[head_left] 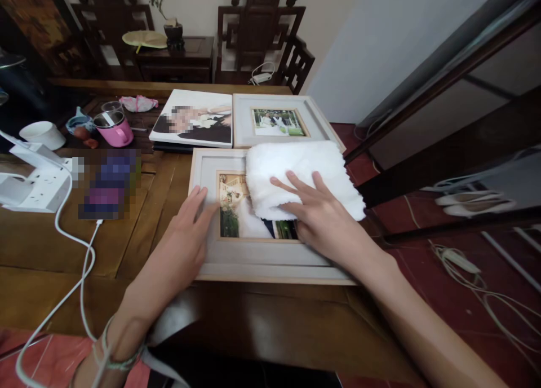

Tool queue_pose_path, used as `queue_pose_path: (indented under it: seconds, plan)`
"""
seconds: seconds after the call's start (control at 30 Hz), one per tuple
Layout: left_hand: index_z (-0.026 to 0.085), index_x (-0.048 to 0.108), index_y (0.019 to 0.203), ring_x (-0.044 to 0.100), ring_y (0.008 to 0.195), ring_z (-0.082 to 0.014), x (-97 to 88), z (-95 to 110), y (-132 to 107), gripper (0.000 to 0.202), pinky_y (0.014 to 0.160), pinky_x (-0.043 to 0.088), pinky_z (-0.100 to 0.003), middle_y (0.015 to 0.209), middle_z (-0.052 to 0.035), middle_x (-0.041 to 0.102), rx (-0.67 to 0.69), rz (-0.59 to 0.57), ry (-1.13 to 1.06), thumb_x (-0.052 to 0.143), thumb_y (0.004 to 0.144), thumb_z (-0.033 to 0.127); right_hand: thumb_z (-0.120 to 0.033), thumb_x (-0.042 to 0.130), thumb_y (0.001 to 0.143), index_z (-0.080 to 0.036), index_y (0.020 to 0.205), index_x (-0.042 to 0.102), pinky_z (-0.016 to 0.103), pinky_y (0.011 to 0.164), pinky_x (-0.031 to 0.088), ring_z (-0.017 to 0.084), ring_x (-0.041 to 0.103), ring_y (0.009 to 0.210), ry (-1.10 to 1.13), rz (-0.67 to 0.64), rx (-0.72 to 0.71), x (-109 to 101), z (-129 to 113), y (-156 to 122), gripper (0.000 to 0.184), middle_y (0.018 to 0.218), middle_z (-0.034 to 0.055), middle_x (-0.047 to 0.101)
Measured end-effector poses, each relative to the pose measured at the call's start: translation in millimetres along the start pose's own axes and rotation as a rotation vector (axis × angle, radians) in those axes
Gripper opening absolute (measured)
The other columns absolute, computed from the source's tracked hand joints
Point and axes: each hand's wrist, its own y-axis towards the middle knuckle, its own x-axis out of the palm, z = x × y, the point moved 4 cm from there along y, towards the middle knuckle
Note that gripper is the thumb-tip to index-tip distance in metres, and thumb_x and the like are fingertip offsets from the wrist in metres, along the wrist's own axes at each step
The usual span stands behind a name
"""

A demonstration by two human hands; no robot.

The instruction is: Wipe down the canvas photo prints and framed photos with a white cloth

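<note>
A light wooden picture frame lies flat on the table in front of me, holding a photo with greenery in it. My right hand rests on a white fluffy cloth, its fingers spread flat. The cloth covers the upper right of the frame and part of the photo. At the frame's left side is my left hand, fingers stretched out, with the thumb reaching over the border toward the photo.
Behind lie a second framed photo and a white photo panel. To the left are a pink mug, a white cup, a power strip, a blurred-out phone-like object and a white cable. The table's right edge is close.
</note>
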Motion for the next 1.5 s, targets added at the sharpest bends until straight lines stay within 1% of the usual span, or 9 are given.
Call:
queue_pose_path:
  seconds: [0.23, 0.4, 0.57, 0.7, 0.93, 1.1, 1.2, 1.37, 1.5]
  plan:
    - [0.023, 0.038, 0.138, 0.016, 0.145, -0.0285, 3.5, -1, 0, 0.060, 0.112, 0.028, -0.057, 0.154, -0.0088, 0.025, -0.006, -0.005, 0.014, 0.032, 0.082, 0.001, 0.007, 0.038, 0.058, -0.016, 0.099, 0.071, 0.068, 0.108, 0.025, 0.036, 0.031, 0.137, 0.059, 0.000, 0.033, -2, 2, 2, 0.057, 0.144, 0.0094, 0.045]
    - [0.016, 0.042, 0.135, 0.021, 0.144, -0.0284, -1.3, -4, 3, 0.050, 0.115, 0.026, -0.052, 0.153, -0.0133, 0.027, -0.001, 0.008, 0.017, 0.033, 0.087, 0.008, 0.008, 0.041, 0.059, -0.016, 0.106, 0.069, 0.067, 0.108, 0.025, 0.037, 0.031, 0.137, 0.058, -0.027, 0.043, -4, 2, 4, 0.060, 0.144, 0.0111, 0.046]
    - [0.020, 0.045, 0.133, 0.027, 0.142, -0.0271, -7.7, -2, -12, 0.040, 0.116, 0.026, -0.051, 0.151, -0.0094, 0.033, 0.016, 0.086, 0.004, 0.036, 0.094, 0.022, 0.008, 0.043, 0.061, -0.017, 0.108, 0.068, 0.065, 0.111, 0.021, 0.035, 0.028, 0.139, 0.009, -0.050, 0.050, -4, 3, 6, 0.059, 0.146, 0.0091, 0.043]
    - [0.021, 0.048, 0.130, 0.027, 0.142, -0.0281, -10.0, -4, -20, 0.039, 0.115, 0.027, -0.052, 0.150, -0.0087, 0.035, 0.051, 0.108, 0.002, 0.038, 0.093, 0.024, 0.008, 0.044, 0.065, -0.017, 0.113, 0.066, 0.064, 0.111, 0.021, 0.035, 0.029, 0.138, -0.032, -0.041, 0.055, -7, 1, 7, 0.059, 0.146, 0.0091, 0.043]
    - [0.020, 0.047, 0.130, 0.032, 0.139, -0.0299, -15.6, -8, 10, 0.049, 0.112, 0.030, -0.054, 0.147, -0.0119, 0.036, 0.057, 0.117, 0.006, 0.041, 0.081, 0.015, 0.008, 0.045, 0.063, -0.019, 0.118, 0.063, 0.064, 0.110, 0.023, 0.034, 0.031, 0.137, 0.031, -0.045, 0.085, -15, -5, 4, 0.063, 0.145, 0.0097, 0.045]
    - [0.018, 0.051, 0.125, 0.026, 0.141, -0.0307, -18.1, -13, 19, 0.048, 0.114, 0.028, -0.054, 0.148, -0.0133, 0.034, 0.090, -0.026, 0.011, 0.043, 0.078, 0.013, 0.010, 0.040, 0.058, -0.018, 0.113, 0.065, 0.063, 0.111, 0.023, 0.032, 0.032, 0.137, 0.143, -0.042, 0.079, -19, 1, 8, 0.066, 0.144, 0.0105, 0.047]
    - [0.021, 0.048, 0.129, 0.023, 0.142, -0.0294, -19.3, -18, 20, 0.054, 0.115, 0.026, -0.053, 0.152, -0.0096, 0.029, 0.104, -0.080, -0.026, 0.044, 0.077, 0.011, 0.010, 0.037, 0.057, -0.018, 0.110, 0.065, 0.060, 0.112, 0.025, 0.030, 0.033, 0.137, 0.183, -0.027, 0.055, -24, 4, 7, 0.066, 0.142, 0.0100, 0.048]
    - [0.025, 0.041, 0.135, 0.013, 0.145, -0.0287, -15.6, -24, 20, 0.063, 0.115, 0.024, -0.055, 0.157, -0.0047, 0.018, 0.140, -0.067, -0.120, 0.041, 0.075, 0.003, 0.009, 0.037, 0.060, -0.019, 0.095, 0.067, 0.058, 0.111, 0.029, 0.028, 0.034, 0.136, 0.231, 0.005, 0.054, -35, 6, 5, 0.054, 0.142, 0.0089, 0.048]
    - [0.026, 0.041, 0.135, 0.011, 0.146, -0.0309, -14.5, -23, 19, 0.067, 0.114, 0.026, -0.057, 0.159, -0.0034, 0.015, 0.120, -0.063, -0.135, 0.041, 0.072, 0.001, 0.009, 0.037, 0.064, -0.018, 0.086, 0.066, 0.063, 0.108, 0.031, 0.031, 0.032, 0.137, 0.235, 0.005, 0.018, -33, 8, 9, 0.045, 0.141, 0.0107, 0.049]
